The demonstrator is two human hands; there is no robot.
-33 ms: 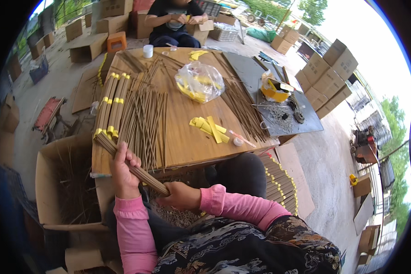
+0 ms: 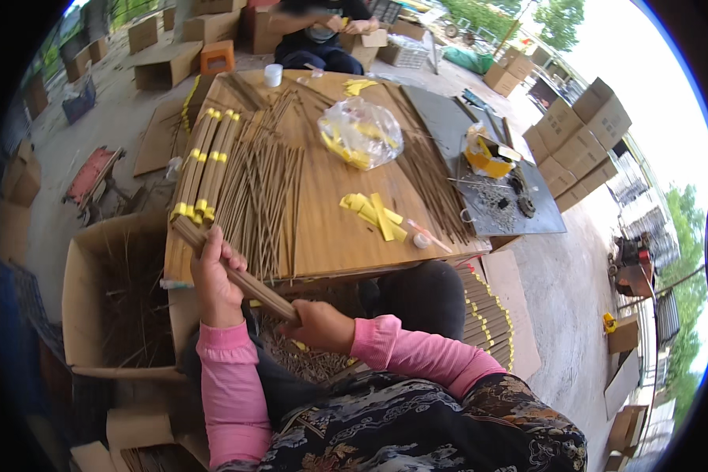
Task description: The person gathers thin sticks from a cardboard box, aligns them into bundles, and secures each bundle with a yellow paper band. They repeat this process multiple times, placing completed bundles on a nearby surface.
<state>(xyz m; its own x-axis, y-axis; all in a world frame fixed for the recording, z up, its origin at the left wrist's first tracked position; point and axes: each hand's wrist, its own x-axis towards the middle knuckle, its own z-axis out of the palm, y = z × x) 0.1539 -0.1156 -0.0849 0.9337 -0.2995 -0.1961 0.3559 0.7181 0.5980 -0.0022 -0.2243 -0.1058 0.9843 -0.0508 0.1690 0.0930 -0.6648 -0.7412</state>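
Note:
A bundle of thin brown sticks [image 2: 261,293] slants across in front of me at the table's near left edge. My left hand [image 2: 219,277] is closed around its upper part, thumb pointing up along the sticks. My right hand [image 2: 323,326] is closed over the lower end and hides its tip. Just beyond the bundle's upper end lie finished-looking bundles [image 2: 204,165] wrapped with yellow bands. Beside them, many loose brown sticks [image 2: 267,200] are spread over the wooden table [image 2: 322,252].
Yellow paper strips [image 2: 374,214] and a small white pot [image 2: 422,240] lie on the table, near a clear bag [image 2: 360,134]. A grey board [image 2: 436,134] holds a yellow box [image 2: 489,161]. An open carton [image 2: 118,295] stands at left. Across the table sits another person [image 2: 318,39].
The whole view has shifted slightly, so the table appears farther right and higher. Both hands keep their hold on the stick bundle.

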